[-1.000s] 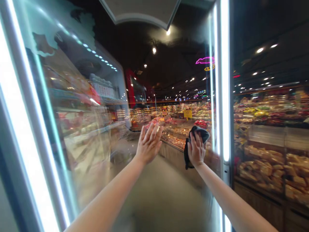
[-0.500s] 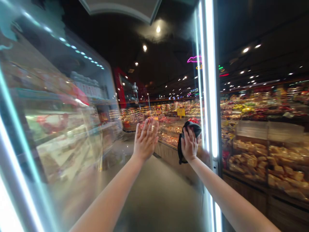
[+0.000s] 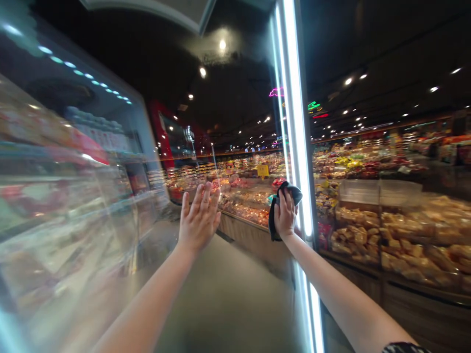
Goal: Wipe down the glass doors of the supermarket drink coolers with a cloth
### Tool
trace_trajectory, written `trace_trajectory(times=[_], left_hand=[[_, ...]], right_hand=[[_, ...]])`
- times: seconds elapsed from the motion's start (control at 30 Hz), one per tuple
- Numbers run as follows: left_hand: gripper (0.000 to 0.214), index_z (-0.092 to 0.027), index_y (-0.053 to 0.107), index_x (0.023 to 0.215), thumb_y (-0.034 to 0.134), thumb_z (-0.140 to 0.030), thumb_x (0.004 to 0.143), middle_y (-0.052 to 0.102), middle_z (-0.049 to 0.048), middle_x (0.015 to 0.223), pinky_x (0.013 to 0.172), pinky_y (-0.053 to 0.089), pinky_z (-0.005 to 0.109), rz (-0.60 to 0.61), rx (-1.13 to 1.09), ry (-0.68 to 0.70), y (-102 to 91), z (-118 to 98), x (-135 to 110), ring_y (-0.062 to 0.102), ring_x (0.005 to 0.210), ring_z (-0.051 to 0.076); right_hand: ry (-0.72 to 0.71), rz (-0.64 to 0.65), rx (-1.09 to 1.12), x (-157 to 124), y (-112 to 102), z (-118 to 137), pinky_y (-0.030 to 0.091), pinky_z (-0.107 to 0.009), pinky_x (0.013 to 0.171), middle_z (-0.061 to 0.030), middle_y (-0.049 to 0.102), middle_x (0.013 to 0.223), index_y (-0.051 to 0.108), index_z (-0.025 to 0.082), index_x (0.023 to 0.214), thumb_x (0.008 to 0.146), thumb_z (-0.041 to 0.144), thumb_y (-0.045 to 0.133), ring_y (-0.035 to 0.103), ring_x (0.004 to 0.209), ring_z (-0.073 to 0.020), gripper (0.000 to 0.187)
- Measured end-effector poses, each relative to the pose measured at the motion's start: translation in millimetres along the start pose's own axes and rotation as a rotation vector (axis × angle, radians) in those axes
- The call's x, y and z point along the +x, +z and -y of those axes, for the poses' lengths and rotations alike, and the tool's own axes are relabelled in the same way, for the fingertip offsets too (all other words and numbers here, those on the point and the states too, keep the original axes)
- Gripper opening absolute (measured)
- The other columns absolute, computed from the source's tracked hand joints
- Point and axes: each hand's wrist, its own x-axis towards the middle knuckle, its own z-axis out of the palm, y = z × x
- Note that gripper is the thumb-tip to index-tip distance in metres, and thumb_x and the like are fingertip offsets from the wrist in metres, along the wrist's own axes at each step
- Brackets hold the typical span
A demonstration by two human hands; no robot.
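Note:
A see-through glass pane stands in front of me, edged at the right by a bright light strip. My left hand is raised flat on or just before the pane, fingers stretched out and holding nothing. Under my right hand a dark cloth is pressed against the glass, close beside the light strip. Some of the cloth pokes out above the fingers and hangs down on the left of the hand; the palm hides the rest.
Blurred shelves of goods and a row of small lights appear at the left. Beyond the pane and at the right are display bins of packaged food. A yellow sign stands over the far bins.
The view has swung to the right, so the light strip and bins sit further left. My right hand with the cloth is now nearer the strip; my left hand stays flat.

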Motion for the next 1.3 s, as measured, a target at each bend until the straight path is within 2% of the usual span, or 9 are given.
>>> trace_trajectory(times=[0.27,0.33,0.53,0.6,0.77,0.83,1.03,1.23,1.3], left_hand=[[0.081,-0.028,0.008,0.163,0.056,-0.032,0.098,0.014,0.0097,0.169,0.129,0.001,0.054,-0.026,0.005,0.012,2.3,2,1,0.008,0.157,0.026],[0.083,-0.029,0.005,0.163,0.056,-0.031,0.097,0.013,0.0091,0.169,0.129,0.001,0.055,-0.012,-0.011,0.009,1.2,2,1,0.009,0.157,0.026],[0.089,-0.03,-0.001,0.162,0.058,-0.027,0.096,0.01,0.0086,0.169,0.129,0.0,0.056,0.038,-0.061,-0.011,-4.5,-1,4,0.008,0.157,0.027],[0.088,-0.03,0.0,0.163,0.057,-0.028,0.096,0.01,0.0091,0.169,0.129,0.001,0.057,0.042,-0.057,-0.012,-4.6,-2,4,0.008,0.157,0.027],[0.086,-0.029,0.003,0.163,0.057,-0.028,0.096,0.012,0.0106,0.169,0.129,0.001,0.057,0.033,-0.04,-0.012,-2.0,-2,4,0.008,0.157,0.027],[0.086,-0.029,0.003,0.163,0.057,-0.028,0.096,0.012,0.0108,0.169,0.128,0.001,0.057,0.029,-0.033,-0.007,-1.6,-2,3,0.008,0.157,0.027],[0.086,-0.029,0.003,0.163,0.057,-0.028,0.096,0.014,0.0113,0.168,0.128,0.002,0.057,0.02,-0.048,-0.015,-2.2,-1,3,0.01,0.156,0.027],[0.084,-0.03,0.007,0.163,0.056,-0.027,0.095,0.012,0.0098,0.169,0.128,0.0,0.059,0.04,-0.076,-0.042,1.8,-4,3,0.009,0.157,0.028],[0.083,-0.031,0.007,0.163,0.055,-0.027,0.095,0.011,0.0093,0.169,0.128,0.0,0.059,0.042,-0.076,-0.049,2.3,-5,3,0.009,0.157,0.028]], right_hand=[[-0.1,0.02,0.032,74,4,-6,0.038,-0.042,0.119,-0.0079,0.05,0.154,0.049,0.026,0.149,0.104,0.033,0.038,0.044,0.144,-0.0206,0.047],[-0.073,0.014,0.037,56,0,-21,0.039,-0.043,0.119,-0.0091,0.05,0.154,0.048,0.025,0.15,0.105,0.034,0.037,0.044,0.144,-0.0209,0.047],[-0.002,0.027,0.034,-57,-21,-48,0.046,-0.049,0.112,-0.0149,0.049,0.153,0.042,0.022,0.153,0.105,0.032,0.035,0.044,0.144,-0.0253,0.05],[0.036,0.022,0.047,-50,-17,-44,0.045,-0.051,0.113,-0.0154,0.047,0.154,0.041,0.022,0.154,0.105,0.032,0.034,0.043,0.145,-0.0264,0.051],[0.056,0.01,0.093,24,2,-32,0.038,-0.051,0.118,-0.0123,0.039,0.16,0.039,0.025,0.156,0.105,0.035,0.035,0.036,0.149,-0.0262,0.052],[0.045,0.006,0.104,19,-1,-33,0.038,-0.05,0.119,-0.0119,0.042,0.159,0.04,0.025,0.155,0.105,0.035,0.036,0.037,0.149,-0.0254,0.051],[0.124,-0.015,0.054,-75,-18,-44,0.043,-0.053,0.114,-0.0165,0.048,0.153,0.044,0.022,0.152,0.104,0.032,0.037,0.043,0.145,-0.0276,0.049],[0.136,-0.032,0.101,-6,0,-35,0.04,-0.051,0.117,-0.0136,0.041,0.159,0.041,0.024,0.154,0.104,0.033,0.035,0.039,0.148,-0.025,0.051],[0.11,-0.015,0.122,-2,-3,-36,0.039,-0.049,0.118,-0.0124,0.042,0.159,0.042,0.024,0.153,0.105,0.033,0.036,0.039,0.148,-0.0239,0.05]])
